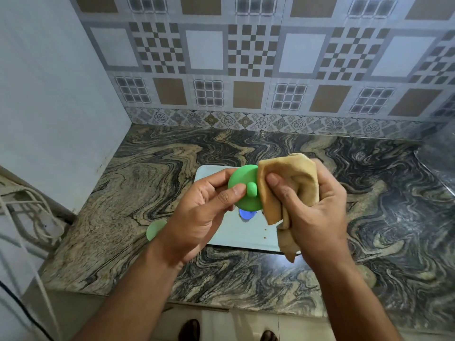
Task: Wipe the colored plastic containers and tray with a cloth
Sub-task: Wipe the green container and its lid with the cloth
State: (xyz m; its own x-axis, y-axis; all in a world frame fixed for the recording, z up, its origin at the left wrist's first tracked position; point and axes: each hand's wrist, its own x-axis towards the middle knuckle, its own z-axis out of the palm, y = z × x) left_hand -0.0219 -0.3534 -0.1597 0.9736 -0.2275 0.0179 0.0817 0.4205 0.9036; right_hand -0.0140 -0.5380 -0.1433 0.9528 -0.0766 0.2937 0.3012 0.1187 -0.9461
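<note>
Mid-wipe: my left hand [204, 212] pinches the green lid [242, 187] above the tray [236, 232], my right hand [310, 207] presses the bunched cloth [288, 183] to its edge; next, likely turn the lid.

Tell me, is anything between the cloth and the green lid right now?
Nothing visible. The right hand presses the cloth straight against the green lid, which the left hand holds above the tray.

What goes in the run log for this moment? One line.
step: wiping lid | left hand: holds green lid | right hand: presses cloth to lid | tray: on counter, below hands
</note>
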